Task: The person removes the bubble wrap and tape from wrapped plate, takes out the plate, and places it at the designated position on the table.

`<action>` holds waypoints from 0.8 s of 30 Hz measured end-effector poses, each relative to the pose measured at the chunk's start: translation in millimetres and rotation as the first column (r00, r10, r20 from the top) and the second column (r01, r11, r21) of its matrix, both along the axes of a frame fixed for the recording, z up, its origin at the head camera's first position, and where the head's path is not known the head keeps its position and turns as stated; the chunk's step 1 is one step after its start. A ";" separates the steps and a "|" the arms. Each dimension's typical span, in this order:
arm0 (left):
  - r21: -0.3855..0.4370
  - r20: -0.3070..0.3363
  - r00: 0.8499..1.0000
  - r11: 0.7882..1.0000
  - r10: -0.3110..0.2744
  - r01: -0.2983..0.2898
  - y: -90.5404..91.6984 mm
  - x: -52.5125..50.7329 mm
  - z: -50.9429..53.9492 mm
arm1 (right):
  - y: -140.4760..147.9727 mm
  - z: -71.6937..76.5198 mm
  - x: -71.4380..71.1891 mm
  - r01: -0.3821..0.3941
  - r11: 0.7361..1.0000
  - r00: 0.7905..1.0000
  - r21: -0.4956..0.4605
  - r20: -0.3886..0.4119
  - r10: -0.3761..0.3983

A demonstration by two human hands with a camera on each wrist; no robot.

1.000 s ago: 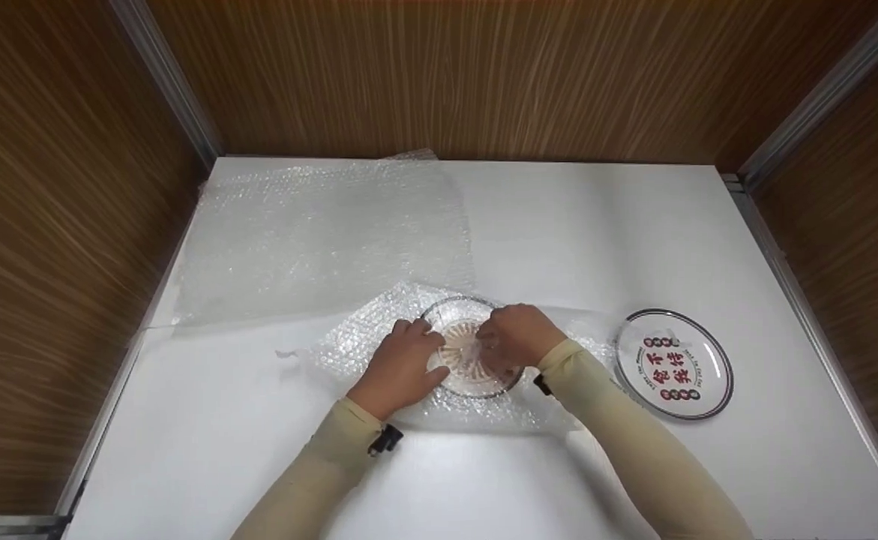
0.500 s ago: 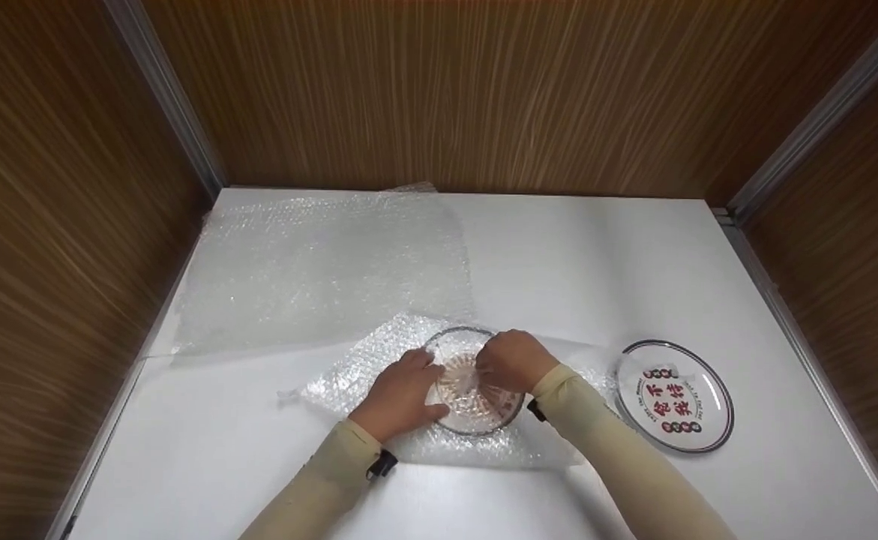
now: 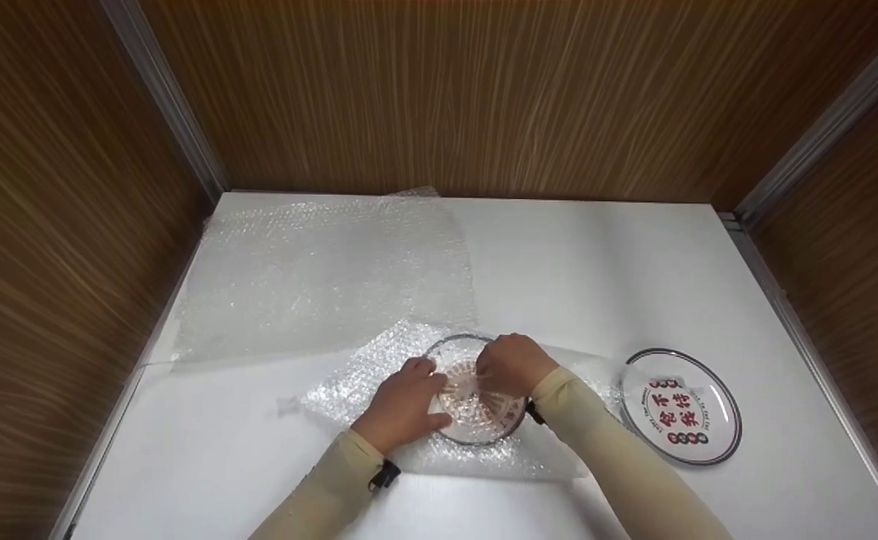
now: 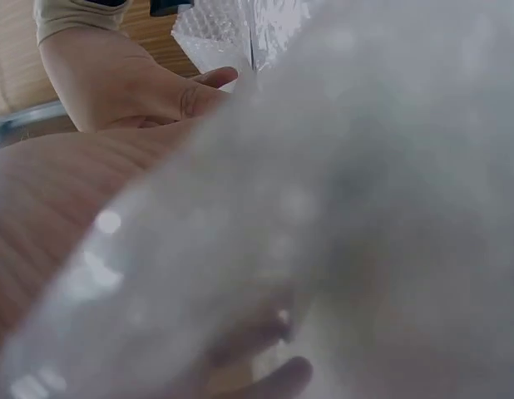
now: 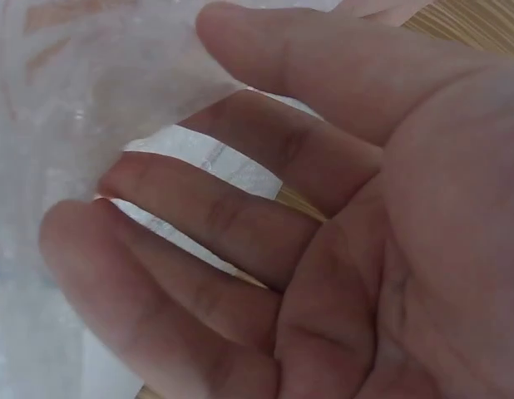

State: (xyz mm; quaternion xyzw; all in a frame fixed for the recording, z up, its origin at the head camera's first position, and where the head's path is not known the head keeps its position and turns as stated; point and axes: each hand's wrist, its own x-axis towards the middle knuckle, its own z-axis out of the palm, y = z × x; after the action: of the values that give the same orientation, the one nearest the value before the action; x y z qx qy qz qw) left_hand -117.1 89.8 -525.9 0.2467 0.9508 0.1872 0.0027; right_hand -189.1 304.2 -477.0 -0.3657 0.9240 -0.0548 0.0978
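Note:
In the head view a round plate [image 3: 476,431] with a dark rim and a brown fan-like pattern lies on a sheet of bubble wrap [image 3: 364,375]; clear wrap seems to cover part of it. My left hand [image 3: 403,401] rests on the plate's left side, thumb and fingers spread apart. In the left wrist view, blurred wrap hides most of that hand. At the plate's right side my right hand [image 3: 512,365] has curled fingers. The right wrist view has wrap [image 5: 99,91] at the fingertips and thumb of the right hand [image 5: 265,191], which pinches it.
A second plate [image 3: 720,412] with red characters lies to the right; a clear strip seems to overlap its upper part. Another bubble wrap sheet [image 3: 326,277] spreads over the back left of the white table [image 3: 551,262]. Wood-patterned panels [image 3: 439,97] enclose the table's back and sides.
The head view has tilted, so the table sits lower in the frame. Relative to the plate, both hands have stayed nearly in place, with the right fingers slightly shifted on the wrap.

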 end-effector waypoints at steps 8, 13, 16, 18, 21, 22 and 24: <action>0.119 -0.007 1.000 0.993 0.012 -0.011 -2.3 -3.4 -2.9 | 1.5 24.9 -15.9 -0.073 0.985 0.992 0.154 0.116 0.056; 0.202 0.043 0.999 0.979 0.029 -0.037 -1.8 -4.4 1.2 | 19.6 44.9 -29.1 -0.087 0.992 0.975 0.096 0.212 0.065; 0.177 -0.018 0.999 0.983 0.045 -0.041 2.4 -6.1 6.3 | 28.1 56.2 -34.5 -0.059 0.998 0.979 0.015 0.195 0.055; 0.139 -0.078 0.996 0.990 0.035 -0.024 7.1 -9.1 11.8 | 31.5 62.1 -36.3 -0.055 0.998 0.985 -0.043 0.164 0.061; 0.083 -0.134 0.991 0.996 -0.014 0.025 16.1 -16.8 22.3 | 33.9 67.4 -32.6 -0.044 0.993 0.994 -0.109 0.099 0.055; 0.070 -0.134 0.990 0.997 -0.033 0.043 19.2 -19.7 25.4 | 34.4 67.5 -29.4 -0.043 0.991 0.997 -0.127 0.062 0.052; 0.046 -0.113 0.992 0.997 -0.058 0.063 25.4 -26.2 30.3 | 34.8 66.5 -19.6 -0.031 0.984 0.998 -0.177 -0.055 0.022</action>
State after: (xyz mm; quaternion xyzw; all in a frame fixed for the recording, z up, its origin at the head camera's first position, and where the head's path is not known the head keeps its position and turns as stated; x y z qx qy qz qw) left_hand -143.2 115.2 -495.6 0.2856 0.9367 0.1962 -0.0509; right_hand -208.7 339.0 -410.5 -0.3867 0.9127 -0.1259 0.0412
